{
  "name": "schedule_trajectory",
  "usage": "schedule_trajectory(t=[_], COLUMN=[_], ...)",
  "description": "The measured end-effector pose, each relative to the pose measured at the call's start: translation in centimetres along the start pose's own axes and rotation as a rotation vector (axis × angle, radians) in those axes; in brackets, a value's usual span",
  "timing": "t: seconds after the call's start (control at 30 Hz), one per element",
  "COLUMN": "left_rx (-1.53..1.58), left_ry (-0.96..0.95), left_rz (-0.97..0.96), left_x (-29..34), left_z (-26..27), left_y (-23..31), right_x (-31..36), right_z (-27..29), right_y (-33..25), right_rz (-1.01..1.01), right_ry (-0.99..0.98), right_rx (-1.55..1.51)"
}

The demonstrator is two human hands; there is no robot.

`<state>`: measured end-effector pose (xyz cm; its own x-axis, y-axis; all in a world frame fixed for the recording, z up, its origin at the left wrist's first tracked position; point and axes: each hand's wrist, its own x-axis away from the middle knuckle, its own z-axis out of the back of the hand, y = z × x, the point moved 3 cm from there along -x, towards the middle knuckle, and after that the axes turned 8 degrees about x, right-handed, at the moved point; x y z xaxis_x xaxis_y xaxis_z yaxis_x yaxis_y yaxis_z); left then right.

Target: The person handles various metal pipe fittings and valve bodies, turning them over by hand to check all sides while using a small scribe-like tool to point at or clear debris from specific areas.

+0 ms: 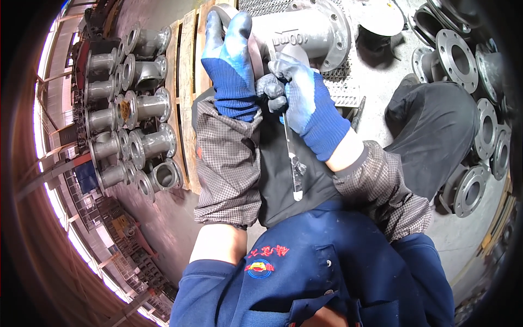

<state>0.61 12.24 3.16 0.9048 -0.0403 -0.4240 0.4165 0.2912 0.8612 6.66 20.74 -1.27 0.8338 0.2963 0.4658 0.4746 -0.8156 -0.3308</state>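
A grey cast-metal flanged pipe [305, 32] lies in front of me, with raised lettering and an arrow on its side. My left hand [229, 60], in a blue-and-white glove, grips the rim of its near left flange, thumb and fingers on either side. In a matching glove, my right hand [299, 87] is closed around a long thin metal hand tool [290, 144]. The tool's upper end reaches the pipe's side near the lettering. Its lower end, partly wrapped in black, points down toward my lap. Exactly what kind of tool it is, I cannot tell.
Beneath the pipe is a metal grating [343, 90], with a wooden pallet [188, 65] left of it. Rows of flanged fittings [150, 103] stand at the left. More flanged parts [456, 61] lie on the right beyond my knee. A round white-topped stool [381, 19] is at the back.
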Motion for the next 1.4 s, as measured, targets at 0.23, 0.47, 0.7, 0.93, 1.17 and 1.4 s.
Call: schedule_trajectory(t=[0.23,0.47,0.7,0.93,1.17,1.4], left_rx=[0.092,-0.042,0.450,0.611,0.372,-0.428], left_ry=[0.088,0.074,0.189,0.200,0.149,-0.001], left_rz=[-0.028,-0.083,0.181,0.191,0.035,-0.493], left_x=[0.6,0.3,0.6,0.7,0.4,-0.6], left_z=[1.0,1.3,0.2,-0.4,0.5,1.8], left_y=[-2.7,-1.3,-1.4,-1.3,-2.0,-1.9], right_x=[1.2,0.5,-0.5,-3.5,-7.8,-4.2], right_z=[0.8,0.7,1.6,2.6,3.8,11.0], right_y=[0.4,-0.1,-3.1,-5.1,-10.2,-15.5], right_rz=[-0.114,-0.087,0.337,1.080,0.765,0.650], right_ry=[-0.024,-0.092,-0.116,0.419,0.331,0.464], right_rx=[0.104,-0.067,0.247,1.592,1.336,0.869])
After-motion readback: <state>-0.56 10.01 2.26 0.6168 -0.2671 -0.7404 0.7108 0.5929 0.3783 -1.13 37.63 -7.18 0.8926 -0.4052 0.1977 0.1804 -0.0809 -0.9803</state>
